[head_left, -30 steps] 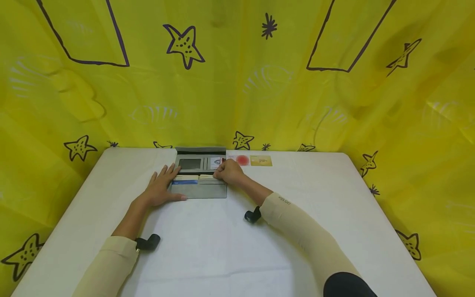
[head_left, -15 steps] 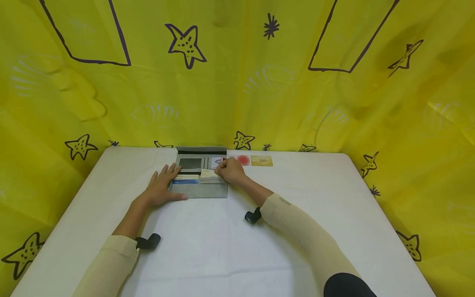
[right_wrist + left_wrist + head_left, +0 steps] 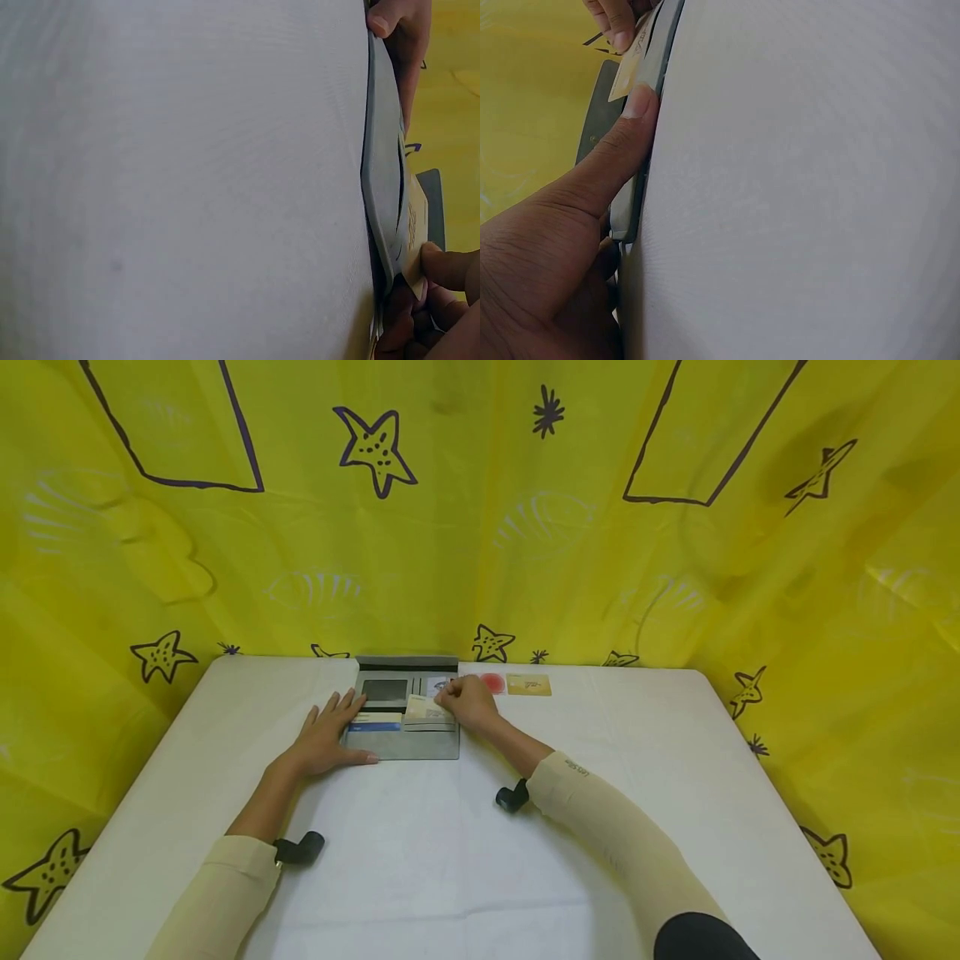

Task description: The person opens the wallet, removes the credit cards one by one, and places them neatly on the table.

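A grey wallet (image 3: 405, 746) lies unfolded near the far edge of the table. My left hand (image 3: 322, 742) rests with spread fingers on its left side, the thumb (image 3: 639, 101) along the near edge. At the right slots my right hand (image 3: 468, 702) pinches the upper right corner of a cream-coloured card (image 3: 422, 706) between thumb and finger. That card stands partly out of its slot, its lower part hidden in the wallet. A white and blue card (image 3: 375, 722) sits in the left slot. Behind, a photo card (image 3: 436, 687) shows in the upper section, partly covered by my right hand.
Right of the wallet lie a card with a red circle (image 3: 492, 683) and a gold card (image 3: 528, 685). The table (image 3: 420, 860) has a white cover. A yellow patterned curtain (image 3: 450, 527) hangs right behind its far edge.
The cream card has risen farther out of the right slot, with my right hand moving slightly up and away with it. My left hand keeps its place on the wallet.
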`<state>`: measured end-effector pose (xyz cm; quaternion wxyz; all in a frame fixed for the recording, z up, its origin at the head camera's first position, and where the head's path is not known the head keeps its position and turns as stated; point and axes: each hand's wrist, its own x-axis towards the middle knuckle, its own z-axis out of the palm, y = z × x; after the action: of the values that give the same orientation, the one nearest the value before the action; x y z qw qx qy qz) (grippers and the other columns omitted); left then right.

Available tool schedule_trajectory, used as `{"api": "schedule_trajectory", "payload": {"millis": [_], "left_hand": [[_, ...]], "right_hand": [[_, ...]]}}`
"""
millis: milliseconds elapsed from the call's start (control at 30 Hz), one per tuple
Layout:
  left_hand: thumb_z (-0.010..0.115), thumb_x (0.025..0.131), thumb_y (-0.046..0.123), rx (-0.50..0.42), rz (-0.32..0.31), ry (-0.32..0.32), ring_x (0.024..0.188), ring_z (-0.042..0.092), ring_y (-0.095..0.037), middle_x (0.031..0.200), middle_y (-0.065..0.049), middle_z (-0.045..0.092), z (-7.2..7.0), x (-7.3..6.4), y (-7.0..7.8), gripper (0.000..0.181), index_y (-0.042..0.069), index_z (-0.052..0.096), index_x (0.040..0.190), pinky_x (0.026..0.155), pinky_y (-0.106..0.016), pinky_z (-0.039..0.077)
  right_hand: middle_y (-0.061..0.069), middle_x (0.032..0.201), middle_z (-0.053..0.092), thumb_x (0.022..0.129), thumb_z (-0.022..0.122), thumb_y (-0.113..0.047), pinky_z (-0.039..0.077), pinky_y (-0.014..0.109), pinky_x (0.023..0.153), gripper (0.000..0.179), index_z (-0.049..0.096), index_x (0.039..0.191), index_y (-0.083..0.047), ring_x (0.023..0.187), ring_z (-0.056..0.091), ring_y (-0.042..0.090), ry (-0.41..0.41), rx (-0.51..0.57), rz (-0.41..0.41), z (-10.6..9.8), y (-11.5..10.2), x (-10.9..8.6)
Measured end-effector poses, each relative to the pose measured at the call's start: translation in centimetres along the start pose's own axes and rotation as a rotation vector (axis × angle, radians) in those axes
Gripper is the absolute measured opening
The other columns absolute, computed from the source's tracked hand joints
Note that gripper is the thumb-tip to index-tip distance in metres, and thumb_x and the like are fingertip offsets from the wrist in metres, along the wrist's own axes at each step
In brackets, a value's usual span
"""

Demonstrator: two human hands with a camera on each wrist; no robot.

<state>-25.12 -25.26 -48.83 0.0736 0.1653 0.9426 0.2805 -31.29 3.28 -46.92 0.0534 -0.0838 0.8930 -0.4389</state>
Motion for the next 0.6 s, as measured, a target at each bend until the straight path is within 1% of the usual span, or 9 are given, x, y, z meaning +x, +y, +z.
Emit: {"api": "schedule_trajectory", "payload": {"millis": [133,233,467,600], "left_hand": [[0.088,0.082,0.046,-0.003,0.007,0.005,0.157,0.001,-0.052,0.171,-0.029,0.011,-0.13,-0.03,0.22,0.114,-0.001,0.025,0.165,0.122,-0.068,-0.007],[0.089,0.082,0.046,-0.003,0.012,0.013,0.156,0.002,-0.053,0.171,-0.03,0.012,-0.21,-0.04,0.31,0.114,-0.002,0.026,0.164,0.122,-0.068,-0.006],[0.088,0.083,0.046,0.004,0.0,0.003,0.157,0.0,-0.051,0.172,-0.028,0.01,-0.01,0.04,0.03,0.114,0.0,0.025,0.165,0.122,-0.067,-0.007],[0.088,0.083,0.045,0.001,0.008,0.007,0.157,0.0,-0.052,0.171,-0.029,0.01,0.07,0.06,-0.18,0.114,0.0,0.025,0.165,0.122,-0.068,-0.007]], "right_hand": [[0.004,0.094,0.07,0.101,0.073,-0.014,0.044,0.026,0.069,0.015,0.077,0.092,-0.004,0.084,0.055,0.017,0.012,0.008,-0.01,-0.04,0.15,0.1],[0.004,0.09,0.068,0.102,0.071,-0.015,0.043,0.025,0.067,0.015,0.076,0.093,-0.005,0.08,0.054,0.016,0.018,0.009,-0.03,-0.07,0.23,0.33],[0.006,0.091,0.069,0.103,0.07,-0.011,0.044,0.023,0.064,0.011,0.076,0.097,-0.004,0.077,0.054,0.015,0.059,0.024,-0.069,-0.17,0.33,0.91],[0.007,0.091,0.068,0.1,0.072,-0.008,0.045,0.023,0.066,0.006,0.074,0.099,-0.002,0.079,0.055,0.016,0.039,0.02,-0.09,-0.36,0.51,0.91]]}}
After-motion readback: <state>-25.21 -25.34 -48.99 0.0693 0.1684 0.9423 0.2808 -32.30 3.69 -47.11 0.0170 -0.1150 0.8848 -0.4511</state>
